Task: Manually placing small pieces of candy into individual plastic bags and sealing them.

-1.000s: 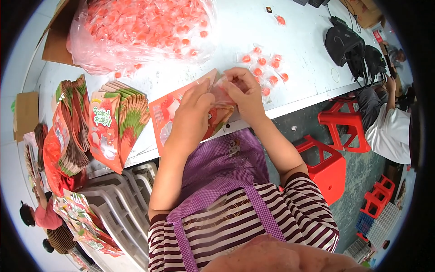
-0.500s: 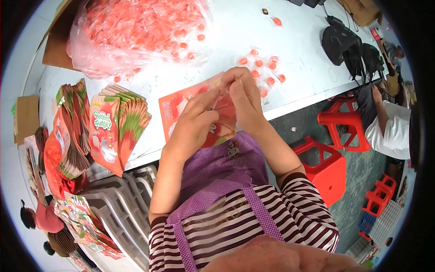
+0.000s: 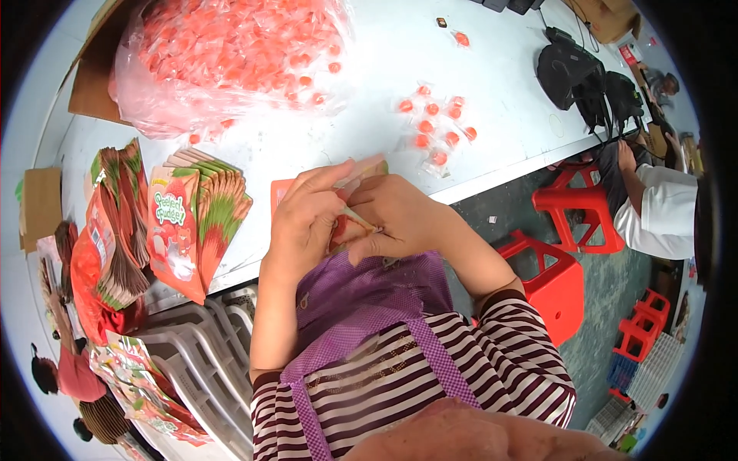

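On either side of a red pouch (image 3: 350, 229), two bare hands close in: the left hand (image 3: 307, 219) grips its left side with bent fingers, and the right hand (image 3: 396, 215) holds its right side, fingers curled and thumb pointing across. The pouch is at the near edge of the white worktop (image 3: 507, 115), largely covered by the hands. Just below it hangs a purple checked apron (image 3: 369, 288). Beyond the pouch and to its right, loose wrapped candies (image 3: 426, 126) lie in a cluster; one lone candy (image 3: 461, 38) lies farther beyond. Left of the pouch fan out more printed pouches (image 3: 175, 223), and past those stands a folded bundle (image 3: 119, 223). Beyond the pouch and to its left, a clear plastic bag (image 3: 169, 107) bulges with red candies beside a brown carton (image 3: 96, 84). Well to the pouch's right are black bags (image 3: 569, 73) on the worktop, red stools (image 3: 557, 296) below, and a seated person in a white top (image 3: 665, 215).
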Demonstrator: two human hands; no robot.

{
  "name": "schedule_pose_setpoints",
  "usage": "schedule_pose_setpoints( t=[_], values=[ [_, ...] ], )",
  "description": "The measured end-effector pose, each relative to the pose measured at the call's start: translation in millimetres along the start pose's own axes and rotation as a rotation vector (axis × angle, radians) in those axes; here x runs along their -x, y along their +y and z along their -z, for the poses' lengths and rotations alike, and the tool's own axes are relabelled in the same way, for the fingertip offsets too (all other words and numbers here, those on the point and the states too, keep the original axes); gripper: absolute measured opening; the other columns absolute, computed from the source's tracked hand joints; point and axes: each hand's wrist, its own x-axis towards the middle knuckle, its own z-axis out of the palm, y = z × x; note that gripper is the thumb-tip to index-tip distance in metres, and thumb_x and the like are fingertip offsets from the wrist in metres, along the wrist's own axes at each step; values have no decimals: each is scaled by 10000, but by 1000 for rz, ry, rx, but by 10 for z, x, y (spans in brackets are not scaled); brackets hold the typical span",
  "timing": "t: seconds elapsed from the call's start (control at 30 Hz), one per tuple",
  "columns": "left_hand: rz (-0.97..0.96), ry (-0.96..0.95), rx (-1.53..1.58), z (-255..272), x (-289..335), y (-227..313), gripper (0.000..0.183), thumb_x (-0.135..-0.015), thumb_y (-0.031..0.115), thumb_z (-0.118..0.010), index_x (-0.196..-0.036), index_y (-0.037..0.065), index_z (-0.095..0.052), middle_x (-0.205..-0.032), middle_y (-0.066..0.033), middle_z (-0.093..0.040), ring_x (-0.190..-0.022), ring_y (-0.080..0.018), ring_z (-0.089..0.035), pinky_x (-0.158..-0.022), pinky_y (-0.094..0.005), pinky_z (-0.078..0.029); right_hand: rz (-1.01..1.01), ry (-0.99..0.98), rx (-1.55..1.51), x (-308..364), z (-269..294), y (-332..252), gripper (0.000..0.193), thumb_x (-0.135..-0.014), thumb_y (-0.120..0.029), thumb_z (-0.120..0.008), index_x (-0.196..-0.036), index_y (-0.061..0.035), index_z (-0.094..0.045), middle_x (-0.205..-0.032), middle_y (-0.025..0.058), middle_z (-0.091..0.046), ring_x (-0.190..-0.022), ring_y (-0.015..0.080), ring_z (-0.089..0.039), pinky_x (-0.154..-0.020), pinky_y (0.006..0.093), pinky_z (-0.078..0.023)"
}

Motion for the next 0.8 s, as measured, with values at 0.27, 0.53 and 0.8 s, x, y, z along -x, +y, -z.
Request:
schedule_pose_setpoints(
  t=[0.27, 0.53, 0.8],
  values=[
    [-37, 264, 131, 199, 80, -119, 47, -824, 27, -574, -799, 9, -538, -1209, -193, -551, -1080, -328, -528, -902, -374, -417, -147, 696, 622, 406, 625, 558, 528, -754, -467, -631, -1134, -106, -564, -1298, 138, -464, -1149, 326, -442, -940, 487, -338],
    [-1, 80, -221, 107, -35, 11, 83, -724, -24, -603, -790, 16, -574, -1200, -154, -560, -1066, -318, -538, -863, -367, -450, -721, 121, 724, 352, 659, 633, 636, -725, -445, -658, -1300, -269, -452, -1432, 94, -306, -1333, 349, -222, -1069, 566, -111],
    [-283, 91, -551, -10, -188, -33, 166, -628, 7, -642, -774, 35, -569, -1193, -113, -570, -1027, -297, -540, -802, -325, -465, -497, 339, 884, 445, 396, 674, 520, -670, -386, -722, -1107, -160, -554, -1055, 83, -526, -1028, 283, -470, -857, 453, -359]
  ],
)
